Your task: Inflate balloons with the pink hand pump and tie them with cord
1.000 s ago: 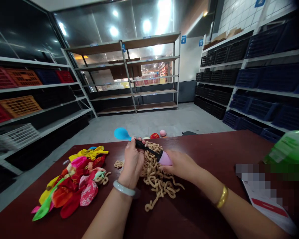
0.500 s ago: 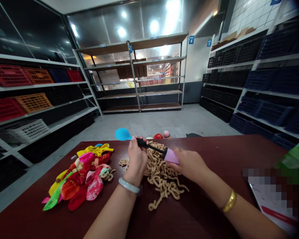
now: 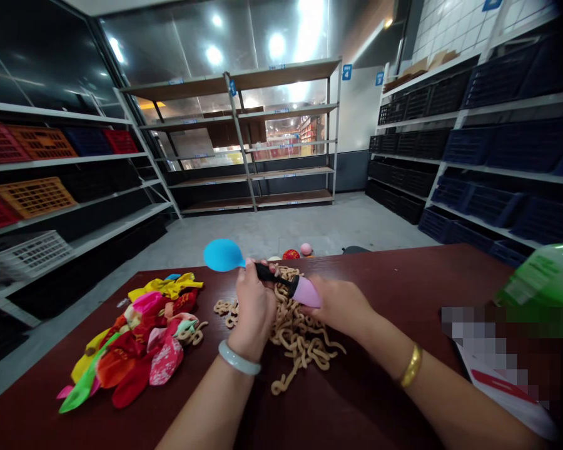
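A blue balloon (image 3: pixel 224 255), partly inflated, sits on the nozzle of a hand balloon pump (image 3: pixel 266 272) with a black barrel and a pink end. My left hand (image 3: pixel 256 300) is closed around the balloon's neck and the black front part of the pump. Wrapped round the pink end is my right hand (image 3: pixel 340 303). The pump is held above a heap of tan, rope-like curls (image 3: pixel 304 340) on the table. To the left of my left hand lies a pile of limp, many-coloured balloons (image 3: pixel 145 344), some patterned.
The dark red table (image 3: pixel 380 400) carries a green bottle (image 3: pixel 539 275) and a partly blurred flat item (image 3: pixel 502 381) at the right. Small round objects (image 3: pixel 298 252) show beyond its far edge. Shelves with crates (image 3: pixel 37 197) line the room.
My right hand has pushed the pink end closer to my left hand, so less of the pump's black shaft shows. The blue balloon has grown larger. The whole view has shifted slightly.
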Action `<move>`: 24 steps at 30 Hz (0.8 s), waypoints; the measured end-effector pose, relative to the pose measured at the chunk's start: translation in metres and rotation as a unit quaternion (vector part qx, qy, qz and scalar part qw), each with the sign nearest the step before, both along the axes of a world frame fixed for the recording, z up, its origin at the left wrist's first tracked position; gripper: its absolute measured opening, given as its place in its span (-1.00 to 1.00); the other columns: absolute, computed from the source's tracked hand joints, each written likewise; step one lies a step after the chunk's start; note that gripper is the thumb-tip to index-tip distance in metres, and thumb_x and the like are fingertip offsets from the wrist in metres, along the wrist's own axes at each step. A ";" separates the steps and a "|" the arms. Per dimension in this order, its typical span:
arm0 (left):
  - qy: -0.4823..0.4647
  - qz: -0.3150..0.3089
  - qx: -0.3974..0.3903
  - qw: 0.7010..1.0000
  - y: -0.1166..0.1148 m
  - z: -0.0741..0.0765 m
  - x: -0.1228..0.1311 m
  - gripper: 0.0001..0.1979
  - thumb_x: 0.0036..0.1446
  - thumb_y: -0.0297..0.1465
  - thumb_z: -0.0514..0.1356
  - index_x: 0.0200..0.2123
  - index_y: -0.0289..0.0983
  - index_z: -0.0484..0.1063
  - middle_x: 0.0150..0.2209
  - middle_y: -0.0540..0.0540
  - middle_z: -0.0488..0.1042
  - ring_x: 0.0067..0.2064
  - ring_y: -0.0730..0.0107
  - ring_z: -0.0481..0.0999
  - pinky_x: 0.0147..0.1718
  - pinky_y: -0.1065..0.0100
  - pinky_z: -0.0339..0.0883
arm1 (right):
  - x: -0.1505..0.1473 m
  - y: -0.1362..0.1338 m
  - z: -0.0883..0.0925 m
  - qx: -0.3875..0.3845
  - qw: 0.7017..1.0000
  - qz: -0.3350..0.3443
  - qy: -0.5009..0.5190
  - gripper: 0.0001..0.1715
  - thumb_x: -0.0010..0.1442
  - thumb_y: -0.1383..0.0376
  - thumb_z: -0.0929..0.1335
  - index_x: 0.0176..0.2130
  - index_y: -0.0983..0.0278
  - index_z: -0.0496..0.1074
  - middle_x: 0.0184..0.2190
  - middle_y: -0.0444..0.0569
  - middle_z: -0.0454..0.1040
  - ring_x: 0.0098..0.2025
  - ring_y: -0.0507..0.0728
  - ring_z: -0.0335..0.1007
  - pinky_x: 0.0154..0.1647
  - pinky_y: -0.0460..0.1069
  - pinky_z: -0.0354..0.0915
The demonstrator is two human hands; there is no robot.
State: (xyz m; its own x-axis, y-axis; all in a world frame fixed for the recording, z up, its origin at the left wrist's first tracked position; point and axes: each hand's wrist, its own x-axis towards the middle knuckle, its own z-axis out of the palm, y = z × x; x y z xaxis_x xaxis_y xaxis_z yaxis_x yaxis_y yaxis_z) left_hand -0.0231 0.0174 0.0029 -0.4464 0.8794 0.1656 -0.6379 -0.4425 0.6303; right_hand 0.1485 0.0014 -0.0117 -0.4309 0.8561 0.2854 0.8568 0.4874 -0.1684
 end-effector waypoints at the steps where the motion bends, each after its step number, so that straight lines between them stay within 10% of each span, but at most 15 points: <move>1: -0.004 0.007 0.007 1.000 0.003 0.002 -0.009 -0.84 0.13 -0.38 0.20 -0.36 -0.25 0.22 -0.45 0.01 0.34 -0.46 0.45 0.40 -0.41 0.35 0.32 | 0.001 0.001 0.000 -0.001 1.000 0.000 -0.004 -0.47 0.11 -0.10 0.34 -0.08 0.17 0.31 -0.25 -0.02 0.57 -0.28 0.24 0.52 -0.44 -0.01 0.15; 7: -0.021 0.089 0.025 0.996 0.019 0.004 -0.042 -0.84 0.14 -0.37 0.17 -0.36 -0.23 0.20 -0.48 0.04 0.32 -0.50 0.46 0.37 -0.46 0.36 0.28 | 0.015 0.016 -0.004 0.014 0.999 -0.024 -0.039 -0.54 0.11 -0.06 0.34 -0.14 0.17 0.32 -0.30 -0.04 0.56 -0.29 0.24 0.51 -0.43 0.00 0.16; 17: -0.022 0.006 0.014 1.000 -0.006 -0.011 0.030 -0.80 0.15 -0.30 0.22 -0.31 -0.24 0.25 -0.39 0.01 0.39 -0.39 0.47 0.43 -0.25 0.31 0.35 | 0.009 0.001 0.008 0.037 0.995 -0.075 -0.045 -0.61 0.12 0.03 0.35 -0.17 0.23 0.30 -0.28 0.06 0.53 -0.29 0.20 0.49 -0.35 -0.01 0.20; 24: 0.023 -0.021 0.038 0.999 -0.020 0.004 0.031 -0.81 0.16 -0.30 0.23 -0.33 -0.25 0.27 -0.39 -0.02 0.38 -0.40 0.46 0.41 -0.33 0.36 0.35 | -0.005 -0.009 0.011 -0.016 0.998 -0.052 0.011 -0.49 0.16 -0.11 0.27 -0.11 0.22 0.31 -0.29 0.04 0.54 -0.30 0.20 0.50 -0.36 -0.01 0.21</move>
